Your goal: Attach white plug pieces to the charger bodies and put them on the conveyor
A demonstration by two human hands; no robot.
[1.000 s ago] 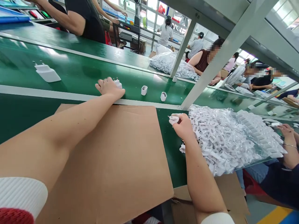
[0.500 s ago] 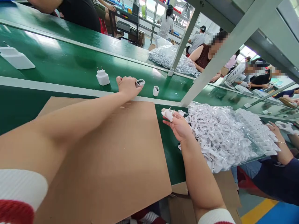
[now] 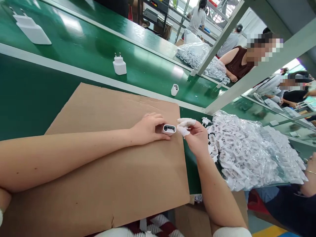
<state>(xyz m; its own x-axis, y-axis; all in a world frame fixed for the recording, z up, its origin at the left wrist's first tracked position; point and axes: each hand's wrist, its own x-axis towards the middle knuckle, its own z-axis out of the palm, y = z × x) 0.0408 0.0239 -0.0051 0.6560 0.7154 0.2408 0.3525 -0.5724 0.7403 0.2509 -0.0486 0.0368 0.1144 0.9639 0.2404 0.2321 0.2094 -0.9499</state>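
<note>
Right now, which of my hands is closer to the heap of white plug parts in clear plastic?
Your right. The right hand is just left of the heap; the left hand is farther off over the cardboard, holding a white casing.

no readable text, labels, brands or numbers, though the distant background is perhaps too blurred to tell

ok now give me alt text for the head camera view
The left hand holds a white charger casing, open end showing, over flat cardboard, beside the right hand with white-covered fingertips. White plug parts and clear plastic heap at right. Beyond, two pronged charger pieces and one small casing sit on a green surface.
</note>
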